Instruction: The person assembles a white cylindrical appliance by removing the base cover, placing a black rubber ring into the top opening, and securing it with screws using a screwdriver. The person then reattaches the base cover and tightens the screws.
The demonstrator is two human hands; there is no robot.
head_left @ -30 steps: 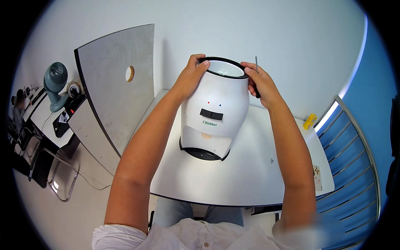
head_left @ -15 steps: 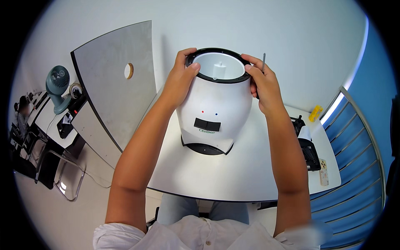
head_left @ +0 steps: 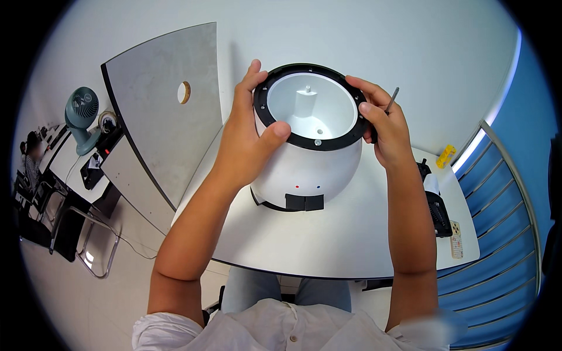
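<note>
The white water dispenser (head_left: 336, 172) on the surface (head_left: 357, 245) had tipped toward the person, exposing its tank (head_left: 335, 105) and black ring (head_left: 342, 142). The left hand's (head_left: 246, 137) fingers spread around the ring; the right hand's (head_left: 389, 126) touched it while curled round a screwdriver (head_left: 393, 100).

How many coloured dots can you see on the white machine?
2: a red dot on the left, a blue dot on the right. The machine's back is hidden.

Dispenser (head_left: 316, 169) on table (head_left: 351, 248), remote (head_left: 456, 240) to right
</note>
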